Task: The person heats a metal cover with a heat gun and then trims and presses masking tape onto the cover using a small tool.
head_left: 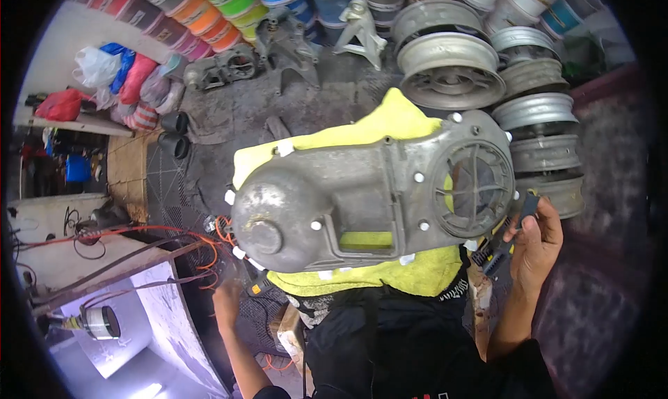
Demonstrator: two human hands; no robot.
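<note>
A grey metal engine cover (362,169) lies across a yellow cloth (327,280) over the person's lap. White plugs sit in several of its holes, and a round spoked opening (476,186) is at its right end. My right hand (534,249) pinches a small dark grey piece (529,207), possibly folded sandpaper, just beyond the cover's right edge. Below the cover's domed left end is my left hand (226,301), apart from the cover. Its fingers are blurred, so I cannot make out whether they hold anything.
Stacked wheel rims (452,68) stand at the back right. Several paint tubs (223,5) line the back. Other metal castings (285,47) and a silver bracket (360,33) rest on the floor. Orange hoses (205,242) run at left, near a spray booth with a lamp (102,322).
</note>
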